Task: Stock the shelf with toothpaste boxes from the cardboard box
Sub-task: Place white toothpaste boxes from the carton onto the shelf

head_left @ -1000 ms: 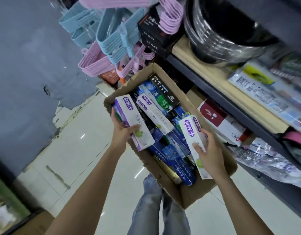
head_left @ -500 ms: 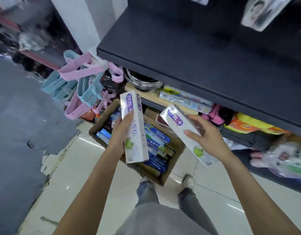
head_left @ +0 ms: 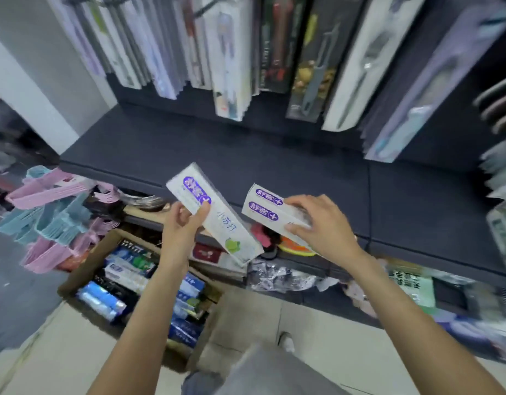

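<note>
The left hand (head_left: 183, 223) grips one white toothpaste box (head_left: 217, 215), tilted, in front of the dark shelf (head_left: 274, 155). The right hand (head_left: 317, 223) holds a second white toothpaste box (head_left: 270, 209) just above the shelf edge. The cardboard box (head_left: 83, 269) sits on the floor below, holding further boxes.

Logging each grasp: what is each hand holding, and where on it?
Left hand grips a white toothpaste box near its upper, logo end. Right hand grips another white toothpaste box around its middle.
</note>
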Tool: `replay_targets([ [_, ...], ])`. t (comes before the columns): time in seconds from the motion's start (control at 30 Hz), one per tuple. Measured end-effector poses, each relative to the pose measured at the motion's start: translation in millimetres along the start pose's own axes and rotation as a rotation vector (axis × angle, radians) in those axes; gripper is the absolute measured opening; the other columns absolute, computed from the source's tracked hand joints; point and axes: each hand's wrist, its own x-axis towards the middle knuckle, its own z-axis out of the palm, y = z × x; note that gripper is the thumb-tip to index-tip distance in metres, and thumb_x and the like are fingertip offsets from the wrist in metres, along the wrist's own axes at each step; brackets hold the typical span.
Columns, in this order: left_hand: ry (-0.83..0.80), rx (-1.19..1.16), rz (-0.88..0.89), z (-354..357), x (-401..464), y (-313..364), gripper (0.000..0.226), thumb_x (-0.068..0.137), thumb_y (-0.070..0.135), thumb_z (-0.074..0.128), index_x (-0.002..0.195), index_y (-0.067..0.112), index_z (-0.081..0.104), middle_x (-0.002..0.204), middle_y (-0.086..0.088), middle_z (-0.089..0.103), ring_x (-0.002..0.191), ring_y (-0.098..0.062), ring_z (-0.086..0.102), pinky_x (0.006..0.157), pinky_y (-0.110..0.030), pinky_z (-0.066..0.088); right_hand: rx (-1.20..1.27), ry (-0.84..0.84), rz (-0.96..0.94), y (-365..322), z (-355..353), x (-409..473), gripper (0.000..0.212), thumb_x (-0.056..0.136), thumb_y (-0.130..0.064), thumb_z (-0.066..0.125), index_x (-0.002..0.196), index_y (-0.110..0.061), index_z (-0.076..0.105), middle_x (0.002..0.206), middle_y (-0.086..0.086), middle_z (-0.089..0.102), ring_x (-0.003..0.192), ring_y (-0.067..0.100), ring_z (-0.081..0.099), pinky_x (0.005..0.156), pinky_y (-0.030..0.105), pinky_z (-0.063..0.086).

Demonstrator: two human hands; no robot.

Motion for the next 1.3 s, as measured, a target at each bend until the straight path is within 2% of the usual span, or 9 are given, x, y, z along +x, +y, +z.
replay_targets([
  [0.1, 0.042, -0.013, -0.086, 45, -6, -22, 0.009, 0.088, 0.026, 0.064, 0.092, 0.026, 0.056, 0.076, 0.014, 0.061, 0.073, -0.005, 0.059, 0.088, -0.03, 0.049, -0.151, 0.035, -0.027, 52, -22, -5, 0.044, 0.08, -0.03, 0.07, 0.121, -0.029, 0.056, 0.113, -0.007, 0.065, 0.099, 0.021, 0.051, 0.082, 0.035, 0.034],
  [0.2, 0.067, -0.012, -0.146, 72, -5, -38, 0.019, 0.087, 0.035, 0.065, 0.1, 0.025, 0.057, 0.084, 0.008, 0.056, 0.076, -0.008, 0.057, 0.102, -0.036, 0.043, -0.262, 0.091, -0.023, 94, -26, 3, 0.045, 0.081, -0.022, 0.068, 0.124, -0.028, 0.056, 0.116, -0.003, 0.064, 0.104, 0.025, 0.052, 0.082, 0.037, 0.032],
  [0.47, 0.143, -0.018, -0.136, 83, 28, -41, 0.03, 0.084, 0.039, 0.067, 0.089, 0.016, 0.049, 0.088, -0.008, 0.046, 0.075, -0.014, 0.053, 0.089, -0.029, 0.049, -0.483, -0.12, 0.002, 116, 16, 73, 0.068, 0.088, 0.0, 0.049, 0.142, -0.036, 0.029, 0.132, 0.007, 0.043, 0.113, 0.031, 0.04, 0.09, 0.045, 0.034],
  [0.7, 0.16, -0.03, -0.186, 85, 75, -55, 0.034, 0.084, 0.041, 0.067, 0.087, 0.013, 0.049, 0.088, -0.007, 0.048, 0.083, -0.017, 0.058, 0.08, -0.021, 0.051, -0.642, -0.059, 0.038, 130, 31, 164, 0.075, 0.081, 0.007, 0.049, 0.142, -0.031, 0.029, 0.126, 0.011, 0.045, 0.109, 0.033, 0.042, 0.091, 0.046, 0.036],
  [0.93, 0.158, -0.046, -0.213, 93, 116, -61, 0.043, 0.082, 0.038, 0.07, 0.107, 0.008, 0.052, 0.088, -0.003, 0.054, 0.083, -0.013, 0.063, 0.088, -0.029, 0.053, -0.456, -0.121, 0.166, 144, 43, 198, 0.061, 0.092, -0.007, 0.047, 0.147, -0.021, 0.025, 0.154, 0.016, 0.021, 0.134, 0.037, 0.029, 0.114, 0.043, 0.021],
  [1.0, 0.135, -0.041, -0.202, 99, 123, -61, 0.044, 0.084, 0.031, 0.07, 0.118, 0.013, 0.047, 0.093, -0.002, 0.059, 0.09, -0.014, 0.065, 0.087, -0.029, 0.054, -0.129, -0.024, 0.132, 125, 45, 182, 0.049, 0.097, -0.017, 0.046, 0.144, -0.015, 0.033, 0.152, 0.013, 0.028, 0.138, 0.029, 0.027, 0.115, 0.036, 0.02],
  [1.1, 0.077, -0.05, -0.192, 115, 135, -63, 0.053, 0.085, 0.023, 0.069, 0.125, 0.016, 0.036, 0.095, 0.0, 0.062, 0.095, -0.015, 0.065, 0.081, -0.027, 0.055, 0.228, -0.273, 0.038, 89, 42, 156, 0.053, 0.092, -0.036, 0.056, 0.141, -0.025, 0.038, 0.142, -0.002, 0.043, 0.131, 0.012, 0.039, 0.105, 0.026, 0.031],
  [1.17, 0.037, -0.073, -0.201, 128, 141, -64, 0.062, 0.086, 0.019, 0.069, 0.131, 0.018, 0.027, 0.095, 0.001, 0.063, 0.093, -0.014, 0.065, 0.079, -0.027, 0.056, 0.124, -0.343, -0.004, 91, 44, 149, 0.058, 0.086, -0.035, 0.064, 0.138, -0.033, 0.037, 0.137, -0.006, 0.047, 0.125, 0.012, 0.044, 0.099, 0.029, 0.038],
  [1.3, -0.005, 0.004, -0.213, 150, 161, -68, 0.081, 0.087, 0.01, 0.065, 0.145, 0.027, 0.011, 0.102, -0.005, 0.064, 0.089, -0.01, 0.062, 0.08, -0.027, 0.054, -0.125, -0.138, 0.005, 115, 39, 156, 0.053, 0.083, -0.018, 0.066, 0.13, -0.032, 0.047, 0.125, 0.0, 0.052, 0.114, 0.023, 0.049, 0.096, 0.04, 0.038],
])
